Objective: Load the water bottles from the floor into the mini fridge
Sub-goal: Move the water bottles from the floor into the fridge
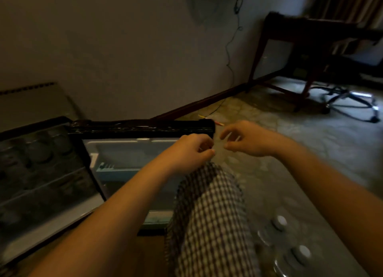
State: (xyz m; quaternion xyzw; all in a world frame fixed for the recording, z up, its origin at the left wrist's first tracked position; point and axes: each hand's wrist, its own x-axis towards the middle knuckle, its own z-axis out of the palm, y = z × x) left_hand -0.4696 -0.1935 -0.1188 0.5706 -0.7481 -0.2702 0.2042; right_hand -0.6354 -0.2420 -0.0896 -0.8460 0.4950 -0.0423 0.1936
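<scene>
Both hands hang empty above the raised knee [207, 210], close together but apart. My left hand [191, 152] is curled narrow, fingertips drawn in toward the palm, with nothing visible inside it. My right hand [248, 140] is loosely open, thumb and fingers bent as if ready to pinch, also holding nothing that I can make out; motion blur hides the gap between the two hands, so a thin item there cannot be ruled out.

Below and left of the hands the fridge [132, 158] stands with its door [41, 173] swung wide to the left, which leaves the pale interior and its shelf free for loading. No bottle shows inside from this angle.

Bottles [290, 241] stand on the floor [310, 152] at the lower right, just beside the checked trouser leg, white caps up, within easy reach of the right arm. Their upright grouping suggests they wait to be lifted one by one; the loading looks hardly begun.

Farther off, by the wall, a dark table [310, 38] and a chair base [348, 102] stand well apart from the work
</scene>
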